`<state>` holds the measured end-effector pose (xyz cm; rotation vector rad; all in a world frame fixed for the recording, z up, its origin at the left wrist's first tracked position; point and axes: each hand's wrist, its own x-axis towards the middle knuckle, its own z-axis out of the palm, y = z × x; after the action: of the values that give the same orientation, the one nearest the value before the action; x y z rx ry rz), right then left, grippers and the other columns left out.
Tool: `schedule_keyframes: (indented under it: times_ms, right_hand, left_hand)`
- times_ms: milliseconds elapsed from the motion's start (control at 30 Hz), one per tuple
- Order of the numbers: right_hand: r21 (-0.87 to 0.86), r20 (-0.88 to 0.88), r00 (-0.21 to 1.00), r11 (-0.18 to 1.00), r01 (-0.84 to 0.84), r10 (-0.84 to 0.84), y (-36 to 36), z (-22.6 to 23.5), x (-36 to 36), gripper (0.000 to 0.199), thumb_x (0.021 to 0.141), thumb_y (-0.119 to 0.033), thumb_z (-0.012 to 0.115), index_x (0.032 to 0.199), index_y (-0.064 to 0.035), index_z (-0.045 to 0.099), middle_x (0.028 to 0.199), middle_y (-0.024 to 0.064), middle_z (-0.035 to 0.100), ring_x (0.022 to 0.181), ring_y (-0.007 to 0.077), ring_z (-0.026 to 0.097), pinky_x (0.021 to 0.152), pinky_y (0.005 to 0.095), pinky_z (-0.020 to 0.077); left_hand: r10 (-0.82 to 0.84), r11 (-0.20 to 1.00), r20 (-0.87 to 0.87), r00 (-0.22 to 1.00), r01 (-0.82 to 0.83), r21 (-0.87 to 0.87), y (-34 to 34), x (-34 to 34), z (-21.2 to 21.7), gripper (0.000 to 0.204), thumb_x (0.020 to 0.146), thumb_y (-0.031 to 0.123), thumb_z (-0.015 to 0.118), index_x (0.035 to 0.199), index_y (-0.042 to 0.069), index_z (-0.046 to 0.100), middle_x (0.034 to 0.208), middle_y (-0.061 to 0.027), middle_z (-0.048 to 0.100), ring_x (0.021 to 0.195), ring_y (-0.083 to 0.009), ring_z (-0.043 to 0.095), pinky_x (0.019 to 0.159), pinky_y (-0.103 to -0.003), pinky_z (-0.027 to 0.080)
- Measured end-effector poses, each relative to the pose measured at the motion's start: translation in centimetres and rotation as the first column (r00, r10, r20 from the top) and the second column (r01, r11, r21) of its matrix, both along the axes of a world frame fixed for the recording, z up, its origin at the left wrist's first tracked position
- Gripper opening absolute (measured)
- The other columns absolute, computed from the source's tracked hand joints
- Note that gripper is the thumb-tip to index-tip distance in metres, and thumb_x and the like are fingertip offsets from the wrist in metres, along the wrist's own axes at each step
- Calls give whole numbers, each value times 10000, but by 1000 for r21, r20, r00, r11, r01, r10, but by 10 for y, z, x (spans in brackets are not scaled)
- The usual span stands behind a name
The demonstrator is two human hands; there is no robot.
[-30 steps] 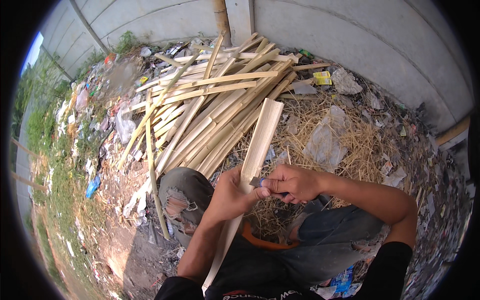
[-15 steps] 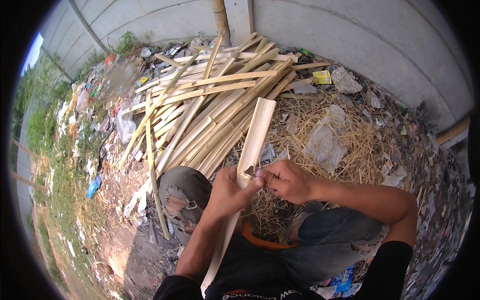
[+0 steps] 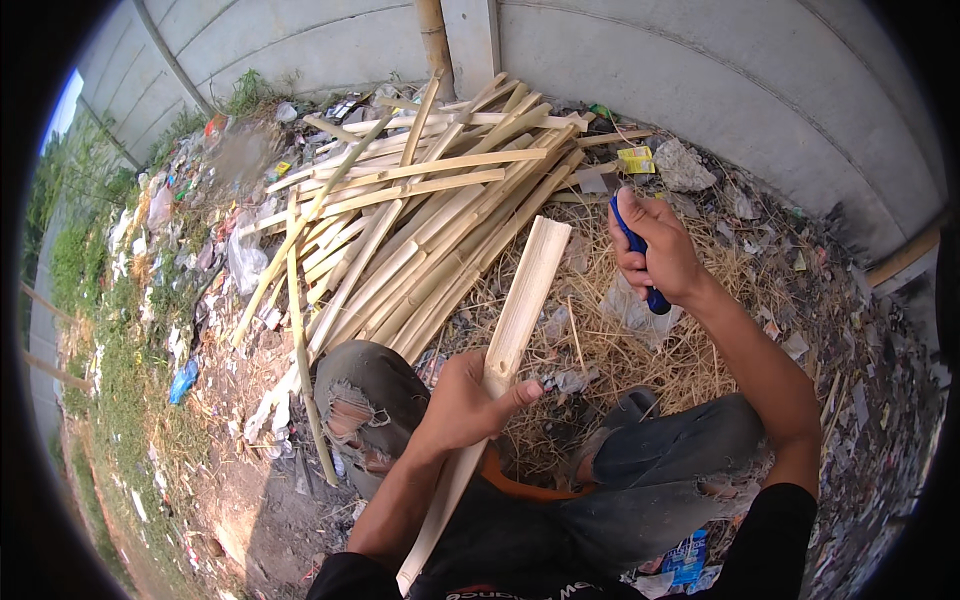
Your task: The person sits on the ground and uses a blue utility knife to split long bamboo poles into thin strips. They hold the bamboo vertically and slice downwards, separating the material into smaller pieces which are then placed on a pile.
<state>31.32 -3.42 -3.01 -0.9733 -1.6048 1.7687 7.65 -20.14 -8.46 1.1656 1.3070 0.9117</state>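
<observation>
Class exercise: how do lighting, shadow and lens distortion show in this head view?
Head view: bright daylight, no glare; a shadow lies on the dirt under the left knee; fisheye bends the wall and blackens the corners; the slat and both hands look sharp.

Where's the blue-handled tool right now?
In the head view, the blue-handled tool is gripped in the right hand, raised at upper right over the dry straw, apart from the bamboo slat that the left hand holds.

Pale matt bamboo slat (image 3: pixel 520 300); glossy blue plastic handle (image 3: pixel 640 262).
</observation>
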Motion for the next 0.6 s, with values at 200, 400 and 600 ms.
schedule_keyframes:
  times_ms: [200, 400, 600]
  right_hand:
    - [-53, 246, 865, 897, -439, 438, -41, 11, -10, 584, 1077, -488, 416, 693, -63, 524, 525, 10, 496, 430, 103, 496, 434, 284, 424]
    - [14, 457, 729, 815, -579, 510, -66, -9, -41, 652, 1052, -511, 426, 687, 3, 592, 552, 78, 560, 558, 209, 574, 630, 384, 481]
    - [356, 465, 881, 892, -280, 91, -28, -28, -34, 650, 1063, -505, 425, 664, -11, 560, 524, 77, 525, 521, 186, 541, 564, 363, 460]
  left_hand:
    - [5, 996, 90, 996, -13, 89, 3, 1, 8, 522, 822, 157, 867, 1209, -60, 591, 973, -33, 681, 872, -86, 620, 779, -254, 506]
    - [19, 978, 40, 999, -27, 207, 4, 2, -2, 505, 811, 148, 857, 1195, -52, 597, 924, -38, 683, 831, -98, 620, 739, -272, 505]
    - [47, 979, -335, 941, 24, 205, 4, -4, 3, 512, 826, 243, 832, 1201, -20, 602, 882, -81, 677, 811, -93, 615, 713, -288, 495]
